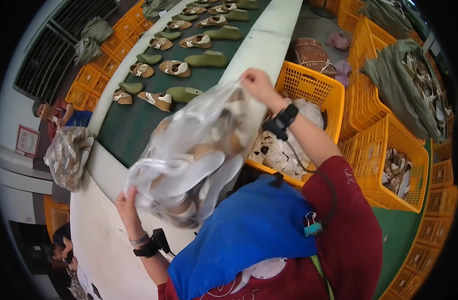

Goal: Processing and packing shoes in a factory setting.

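A clear plastic bag is stretched between my hands over the near end of the work surface. Through the film I see brown and white shoe uppers and long white sole-shaped pieces. My left hand pinches the bag's rim at the lower left. Raised at the far right of the bag, my right hand grips its other edge, slightly blurred. Just beyond the bag, shoe uppers and green shoe lasts lie in rows on the green conveyor belt.
On my right stands a yellow crate with plastic and white pieces inside. More yellow crates are stacked behind it, some under grey-green cloth. Another filled plastic bag rests at the left edge, near a seated person.
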Motion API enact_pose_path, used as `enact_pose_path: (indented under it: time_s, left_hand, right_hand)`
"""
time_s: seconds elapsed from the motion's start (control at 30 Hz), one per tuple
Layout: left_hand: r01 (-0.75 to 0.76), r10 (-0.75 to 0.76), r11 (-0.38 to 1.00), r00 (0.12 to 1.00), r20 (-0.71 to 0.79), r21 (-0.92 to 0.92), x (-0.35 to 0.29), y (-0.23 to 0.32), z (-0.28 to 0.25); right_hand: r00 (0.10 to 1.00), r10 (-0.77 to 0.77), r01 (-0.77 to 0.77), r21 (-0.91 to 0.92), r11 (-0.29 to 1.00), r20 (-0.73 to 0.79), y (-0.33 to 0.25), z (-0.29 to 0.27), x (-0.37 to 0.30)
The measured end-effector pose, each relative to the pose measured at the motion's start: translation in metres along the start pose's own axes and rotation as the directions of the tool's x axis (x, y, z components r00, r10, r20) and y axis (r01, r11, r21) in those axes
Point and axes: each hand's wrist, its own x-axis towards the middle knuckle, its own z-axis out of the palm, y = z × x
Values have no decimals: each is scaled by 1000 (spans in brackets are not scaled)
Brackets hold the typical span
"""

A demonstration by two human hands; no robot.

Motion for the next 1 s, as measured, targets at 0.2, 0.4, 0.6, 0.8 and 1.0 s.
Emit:
enact_pose_path:
  time_s: [0.2, 0.4, 0.6, 0.8, 1.0]
  left_hand:
    - [-187, 158, 824, 982, -101, -535, 44, 72, 42]
    - [-218, 218, 706, 972, -86, -673, 39, 79, 91]
    - [-377, 376, 926, 912, 161, -26, -7, 61, 117]
    - [-56, 296, 598, 943, 156, -799, -9, 95, 122]
    - [-60, 356, 570, 917, 181, -819, -21, 119, 110]
  right_hand:
    - [917, 149, -156, 12, 988, -369, 47, -107, 80]
    - [956, -27, -148, -558, 817, -293, 24, -152, 83]
    - [868, -216, 390, -343, 855, 447, -56, -110, -43]
    - [907, -89, 311, -511, 802, 412, -26, -118, -95]
    - [932, -60, 169, -283, 944, 358, -25, -113, -118]
